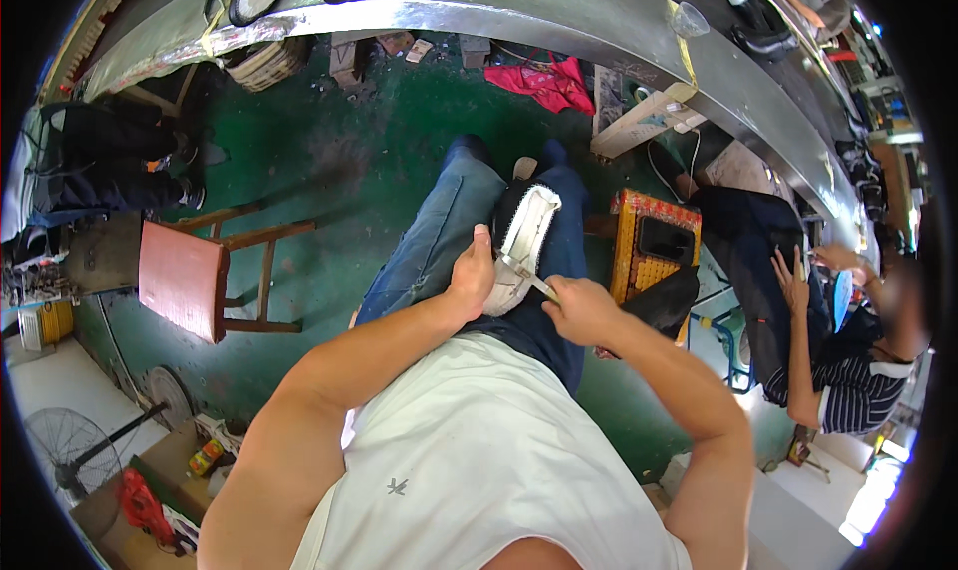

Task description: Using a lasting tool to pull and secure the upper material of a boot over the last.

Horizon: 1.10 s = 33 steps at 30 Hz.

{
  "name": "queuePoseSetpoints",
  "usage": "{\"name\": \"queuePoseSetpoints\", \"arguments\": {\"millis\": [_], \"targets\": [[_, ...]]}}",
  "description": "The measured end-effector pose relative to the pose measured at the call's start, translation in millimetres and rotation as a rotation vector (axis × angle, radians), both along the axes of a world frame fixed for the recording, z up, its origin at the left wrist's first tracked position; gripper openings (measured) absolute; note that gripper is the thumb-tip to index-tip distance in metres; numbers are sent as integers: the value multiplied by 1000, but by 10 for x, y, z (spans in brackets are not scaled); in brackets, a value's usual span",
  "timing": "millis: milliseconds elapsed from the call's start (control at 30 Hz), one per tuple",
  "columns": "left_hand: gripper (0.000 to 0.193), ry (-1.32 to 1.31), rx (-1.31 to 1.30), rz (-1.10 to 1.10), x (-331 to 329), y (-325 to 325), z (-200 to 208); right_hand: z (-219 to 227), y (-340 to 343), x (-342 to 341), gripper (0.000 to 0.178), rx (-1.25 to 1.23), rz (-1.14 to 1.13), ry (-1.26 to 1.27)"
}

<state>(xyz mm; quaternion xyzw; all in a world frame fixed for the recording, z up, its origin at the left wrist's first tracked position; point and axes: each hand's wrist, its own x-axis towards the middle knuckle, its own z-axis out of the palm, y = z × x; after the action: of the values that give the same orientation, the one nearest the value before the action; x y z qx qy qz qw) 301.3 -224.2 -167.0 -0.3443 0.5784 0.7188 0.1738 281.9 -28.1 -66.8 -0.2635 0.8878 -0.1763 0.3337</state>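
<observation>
One white shoe (521, 246) (on lap) — left hand (472, 277) grips it | right hand (579, 308) clenches one thin tool (527, 280)

White shoe sole (523, 239), long and narrow, resting upside down on the lap, toe pointing away. Thin metal blade (527, 276) laid against its near edge, angled across toward the right.

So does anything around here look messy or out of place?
Yes: a red cloth lies crumpled on the green floor under the metal bench edge, with scraps scattered nearby. The white shoe in the hands looks intact.
</observation>
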Motion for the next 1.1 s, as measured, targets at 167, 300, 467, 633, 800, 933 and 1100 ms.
{"name": "queuePoseSetpoints", "arguments": {"millis": [167,300,467,633,800,933,1100], "targets": [[58,171,-513,-180,-46,36,-11,-152,-89,389,23,-180,-241,186],[56,156,-605,-248,-49,45,28,168,243,67,35,0,-143,-55],[51,323,-592,-275,19,83,147,-36,327,-144,56,-28,29,535],[51,500,-623,-287,61,39,-50,-160,367,-415,31,17,76,418],[54,584,-691,-405,82,-10,14,-864,419,-377,22,-308,-79,541],[54,654,-781,-597,130,-62,121,-891,495,-175,22,-364,-175,582],[54,656,-898,-1041,12,-169,356,-608,690,52,21,-134,-241,302]]}}
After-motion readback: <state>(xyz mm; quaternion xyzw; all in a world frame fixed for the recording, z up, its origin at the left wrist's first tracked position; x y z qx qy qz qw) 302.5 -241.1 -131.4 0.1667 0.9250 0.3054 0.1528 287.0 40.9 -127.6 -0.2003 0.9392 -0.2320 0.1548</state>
